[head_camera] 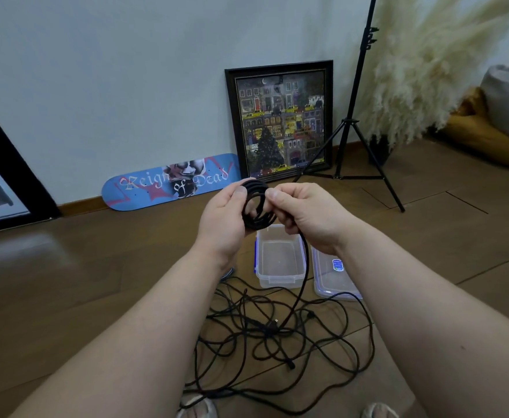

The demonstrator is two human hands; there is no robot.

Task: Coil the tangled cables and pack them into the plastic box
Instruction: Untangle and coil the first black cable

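Observation:
A small coil of black cable (254, 206) is held up in front of me, above the clear plastic box (279, 277). My left hand (223, 220) grips the coil's left side with thumb on top. My right hand (304, 215) pinches the coil's right side, and the cable's free length runs down from it to the tangle of black cables (277, 336) on the wooden floor. The box stands open with nothing inside. Its clear lid (331, 279) with a blue sticker lies flat just right of it.
A blue skateboard deck (169, 182) and a framed picture (280, 122) lean against the wall behind. A black tripod stand (352, 125) and pampas grass (422, 70) stand at the right. Cushions (494, 116) lie far right. My feet (199, 410) show at the bottom edge.

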